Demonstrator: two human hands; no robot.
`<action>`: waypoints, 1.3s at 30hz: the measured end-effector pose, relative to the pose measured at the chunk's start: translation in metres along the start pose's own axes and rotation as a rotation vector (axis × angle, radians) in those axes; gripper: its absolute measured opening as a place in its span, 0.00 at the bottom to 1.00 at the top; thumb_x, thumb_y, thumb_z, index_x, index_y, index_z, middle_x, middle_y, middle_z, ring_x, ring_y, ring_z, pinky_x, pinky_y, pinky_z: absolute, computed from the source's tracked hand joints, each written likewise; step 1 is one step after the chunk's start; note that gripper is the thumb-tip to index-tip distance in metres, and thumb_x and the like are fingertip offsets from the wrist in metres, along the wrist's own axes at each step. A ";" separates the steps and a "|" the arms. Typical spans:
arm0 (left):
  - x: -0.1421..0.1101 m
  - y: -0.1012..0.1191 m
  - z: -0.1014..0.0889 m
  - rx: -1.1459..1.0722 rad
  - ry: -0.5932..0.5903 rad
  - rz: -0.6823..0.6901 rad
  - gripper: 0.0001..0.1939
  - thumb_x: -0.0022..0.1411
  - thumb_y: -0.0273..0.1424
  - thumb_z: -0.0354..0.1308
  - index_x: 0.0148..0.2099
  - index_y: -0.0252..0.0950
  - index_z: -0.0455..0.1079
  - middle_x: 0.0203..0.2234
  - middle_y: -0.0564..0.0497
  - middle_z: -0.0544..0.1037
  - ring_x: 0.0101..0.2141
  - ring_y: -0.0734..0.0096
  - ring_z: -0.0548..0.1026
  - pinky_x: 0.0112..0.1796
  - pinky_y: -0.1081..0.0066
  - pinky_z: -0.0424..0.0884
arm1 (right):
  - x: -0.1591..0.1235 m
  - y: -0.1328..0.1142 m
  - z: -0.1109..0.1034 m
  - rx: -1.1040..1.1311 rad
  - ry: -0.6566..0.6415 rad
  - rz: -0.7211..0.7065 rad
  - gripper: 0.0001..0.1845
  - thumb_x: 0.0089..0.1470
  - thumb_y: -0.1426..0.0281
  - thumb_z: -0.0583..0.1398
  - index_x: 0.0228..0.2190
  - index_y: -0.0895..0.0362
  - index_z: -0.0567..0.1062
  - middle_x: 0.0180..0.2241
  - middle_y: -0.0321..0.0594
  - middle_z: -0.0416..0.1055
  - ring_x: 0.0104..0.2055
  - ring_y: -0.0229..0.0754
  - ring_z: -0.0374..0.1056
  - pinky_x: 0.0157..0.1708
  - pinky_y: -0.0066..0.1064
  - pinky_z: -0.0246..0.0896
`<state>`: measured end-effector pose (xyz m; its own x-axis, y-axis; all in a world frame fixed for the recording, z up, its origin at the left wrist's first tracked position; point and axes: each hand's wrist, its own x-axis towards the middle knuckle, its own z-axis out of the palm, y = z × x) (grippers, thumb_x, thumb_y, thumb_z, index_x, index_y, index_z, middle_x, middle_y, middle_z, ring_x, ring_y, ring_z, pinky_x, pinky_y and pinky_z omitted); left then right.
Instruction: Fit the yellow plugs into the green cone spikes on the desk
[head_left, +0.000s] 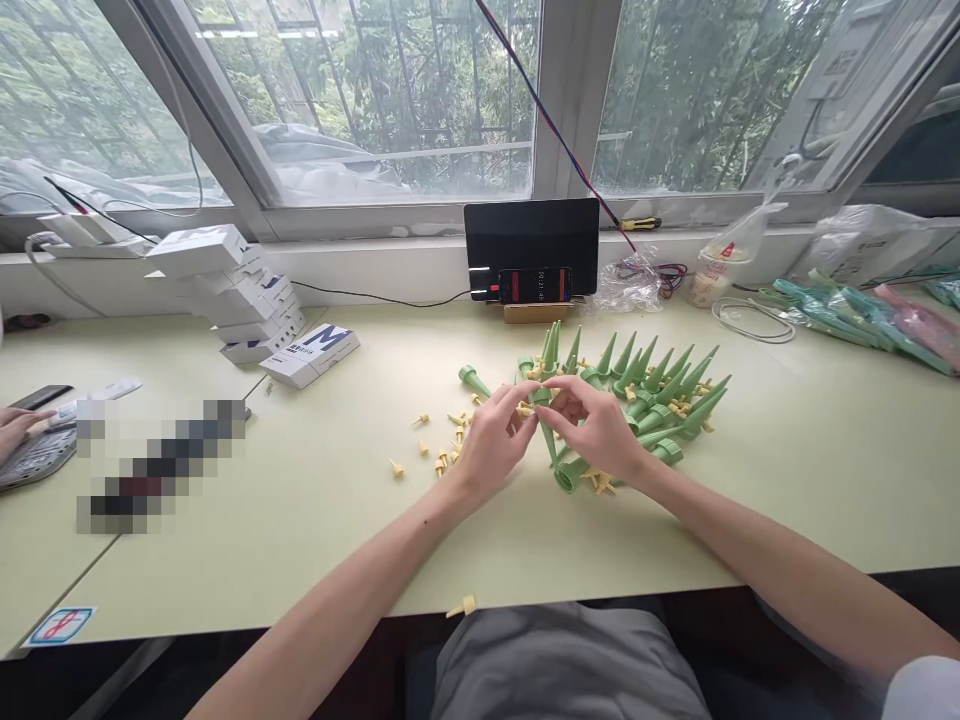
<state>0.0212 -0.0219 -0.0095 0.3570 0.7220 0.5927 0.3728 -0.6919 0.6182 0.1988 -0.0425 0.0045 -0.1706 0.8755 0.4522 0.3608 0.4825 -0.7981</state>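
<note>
Between my two hands a green plastic spike [548, 436] hangs tip down, its wide capped end up at the fingertips. My left hand [491, 440] is closed, pinching the spike's wide end from the left. From the other side my right hand [598, 428] pinches the same end with thumb and forefinger. A bit of yellow shows by the left fingertips; whether it is held, I cannot tell. Beyond and right of my hands, several green spikes [651, 375] stand and lie in a cluster. Small yellow nozzle-like pieces [441, 460] lie scattered left of my hands, others among the spikes.
A phone [534, 285] leans on a black panel [531, 235] at the back. White boxes [259, 300] are stacked at left. Another person's hand [19, 430] is at the far left. Plastic bags [862, 320] lie at right. One yellow piece [463, 606] sits at the front edge.
</note>
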 end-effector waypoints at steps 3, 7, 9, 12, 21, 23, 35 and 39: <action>0.001 -0.003 0.000 0.009 -0.008 -0.003 0.15 0.67 0.25 0.56 0.55 0.40 0.70 0.40 0.50 0.75 0.27 0.80 0.73 0.29 0.78 0.71 | -0.001 0.001 0.000 0.095 -0.012 0.079 0.19 0.59 0.56 0.63 0.45 0.56 0.71 0.26 0.36 0.72 0.24 0.40 0.68 0.25 0.32 0.67; 0.002 -0.006 -0.002 0.009 -0.005 -0.022 0.14 0.67 0.28 0.56 0.54 0.40 0.72 0.41 0.49 0.74 0.30 0.79 0.75 0.30 0.78 0.72 | -0.001 0.001 0.001 0.227 -0.042 0.163 0.21 0.57 0.55 0.64 0.44 0.56 0.72 0.26 0.35 0.71 0.21 0.37 0.65 0.21 0.31 0.65; 0.002 -0.006 -0.002 0.004 -0.008 -0.034 0.14 0.67 0.29 0.56 0.54 0.40 0.73 0.43 0.48 0.74 0.30 0.79 0.75 0.30 0.77 0.73 | 0.000 0.001 0.002 0.243 -0.043 0.176 0.21 0.57 0.54 0.64 0.44 0.56 0.72 0.25 0.34 0.71 0.20 0.37 0.65 0.21 0.31 0.64; 0.001 -0.006 -0.002 0.009 -0.014 -0.034 0.15 0.67 0.28 0.55 0.55 0.39 0.72 0.43 0.47 0.75 0.30 0.79 0.75 0.30 0.77 0.73 | 0.001 0.000 0.002 0.229 -0.027 0.179 0.21 0.57 0.53 0.64 0.42 0.56 0.73 0.24 0.34 0.71 0.20 0.37 0.65 0.21 0.30 0.64; 0.004 0.006 -0.001 -0.310 -0.088 -0.233 0.17 0.65 0.37 0.60 0.51 0.33 0.75 0.33 0.46 0.77 0.26 0.73 0.75 0.24 0.73 0.74 | 0.004 -0.001 -0.004 -0.054 -0.012 0.027 0.19 0.65 0.56 0.55 0.32 0.56 0.76 0.21 0.36 0.72 0.21 0.37 0.66 0.23 0.28 0.61; 0.005 0.007 -0.002 -0.470 -0.117 -0.317 0.18 0.65 0.40 0.61 0.50 0.32 0.75 0.27 0.48 0.76 0.24 0.72 0.75 0.22 0.73 0.73 | 0.005 0.000 -0.008 -0.149 0.052 -0.048 0.18 0.66 0.59 0.54 0.32 0.56 0.76 0.21 0.35 0.71 0.21 0.37 0.65 0.23 0.28 0.59; 0.010 0.011 -0.006 -0.678 -0.032 -0.468 0.20 0.61 0.43 0.65 0.47 0.32 0.72 0.21 0.54 0.71 0.20 0.76 0.70 0.21 0.73 0.70 | 0.023 0.023 -0.038 -0.520 0.384 0.046 0.11 0.61 0.67 0.55 0.34 0.57 0.76 0.28 0.42 0.76 0.27 0.42 0.70 0.32 0.32 0.63; 0.012 0.012 -0.007 -0.670 0.015 -0.467 0.20 0.60 0.45 0.65 0.45 0.33 0.72 0.22 0.55 0.71 0.18 0.78 0.69 0.19 0.74 0.68 | 0.024 0.034 -0.038 -0.615 0.106 0.163 0.11 0.59 0.70 0.56 0.33 0.58 0.79 0.28 0.43 0.77 0.30 0.44 0.71 0.32 0.31 0.61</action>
<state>0.0239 -0.0217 0.0084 0.2782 0.9392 0.2014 -0.1130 -0.1762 0.9778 0.2415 -0.0060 0.0030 0.0109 0.9138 0.4061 0.8398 0.2121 -0.4998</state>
